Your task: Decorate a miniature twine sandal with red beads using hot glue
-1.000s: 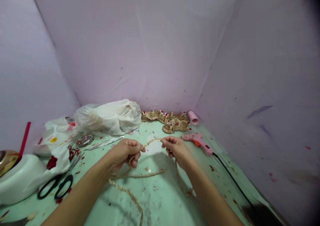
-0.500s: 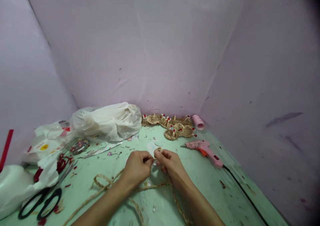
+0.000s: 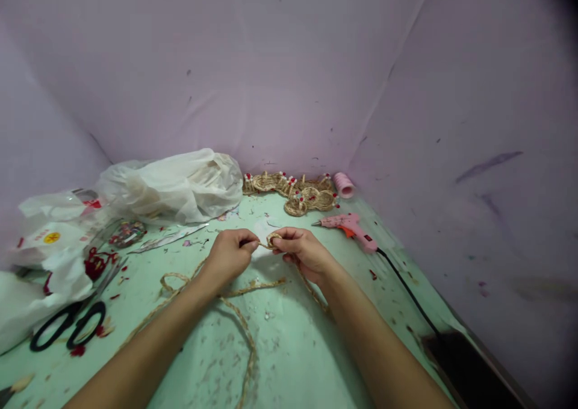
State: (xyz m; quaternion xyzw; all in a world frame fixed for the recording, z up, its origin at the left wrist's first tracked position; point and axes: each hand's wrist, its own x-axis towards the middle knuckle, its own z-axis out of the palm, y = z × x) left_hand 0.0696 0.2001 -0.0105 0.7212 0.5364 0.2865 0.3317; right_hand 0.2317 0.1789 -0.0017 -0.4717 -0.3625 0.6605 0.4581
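My right hand (image 3: 301, 251) pinches a small coil (image 3: 271, 238) of straw-coloured braided cord between thumb and fingers. A short stretch of that cord runs left from the coil into my left hand (image 3: 230, 253), whose thumb and fingertips are closed on it. More braided cord (image 3: 247, 327) lies in loose loops under and between my forearms, and one length hangs below my right hand. Beyond my hands rest finished-looking coiled cord pieces (image 3: 316, 198) with red and white beads. To the right of my hands lies a pink glue gun (image 3: 347, 224).
A pink thread spool (image 3: 344, 185) lies by the back wall. Plastic bags (image 3: 176, 183), a container of beads (image 3: 127, 234) and black-handled scissors (image 3: 87, 326) occupy the left side. The glue gun's black cable (image 3: 409, 291) runs toward a dark object (image 3: 469, 367) at lower right. Scraps litter the green table.
My hands have drawn slightly apart, so the cord between them now shows. The view has tipped downward and shifted right, revealing the dark object at lower right.
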